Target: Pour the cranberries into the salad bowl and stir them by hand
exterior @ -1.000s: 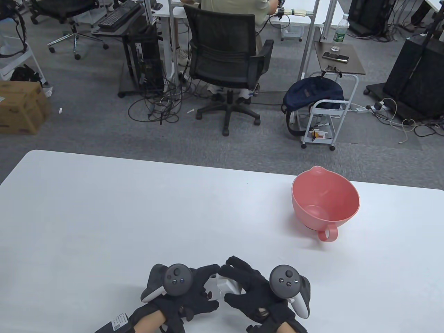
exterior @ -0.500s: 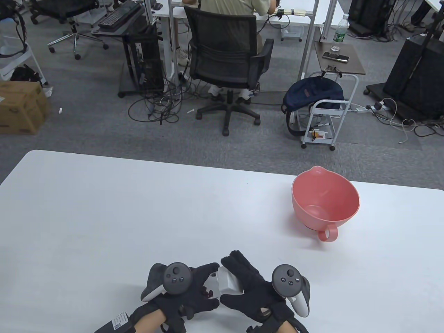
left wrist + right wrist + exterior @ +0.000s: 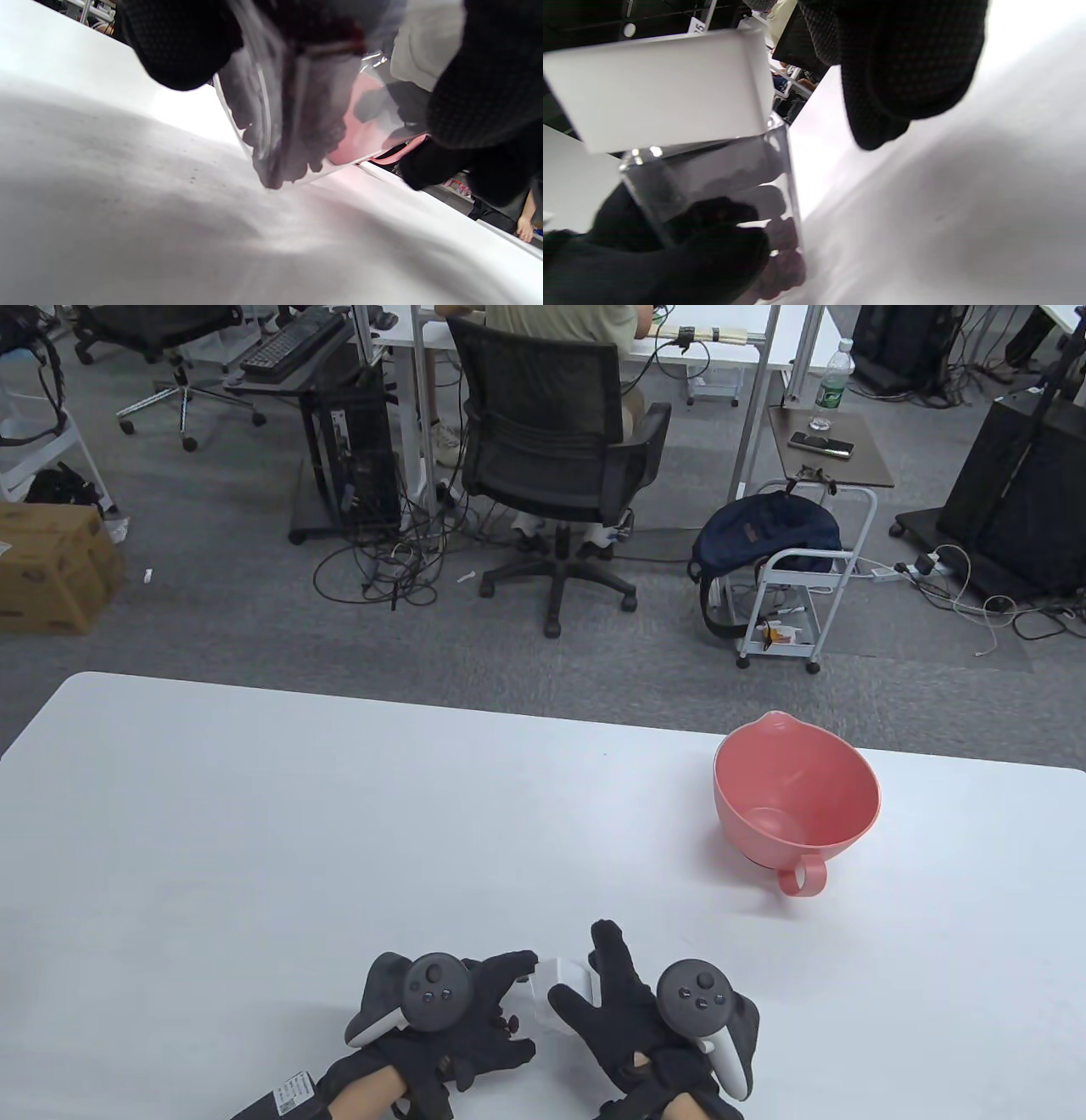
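Observation:
A small clear container (image 3: 530, 1016) of dark red cranberries (image 3: 292, 140) with a white lid (image 3: 570, 973) stands at the table's near edge. My left hand (image 3: 509, 1010) grips its body, fingers wrapped round the clear wall (image 3: 712, 190). My right hand (image 3: 585, 967) is at the lid (image 3: 661, 84), with the forefinger stretched out straight past it and the thumb lying at its near side. In the right wrist view a right fingertip (image 3: 903, 76) hangs clear of the lid. The pink salad bowl (image 3: 874, 797), with spout and loop handle, stands upright far to the right, nothing visible inside.
The white table (image 3: 339, 814) stretches wide to the left and ahead of the hands. Beyond its far edge lie grey carpet, an office chair (image 3: 551, 432) with a seated person, and a small white cart (image 3: 797, 585).
My right hand's fingers, curled over the lid a second ago, have straightened and lifted off its top. The left hand, container and bowl have stayed put.

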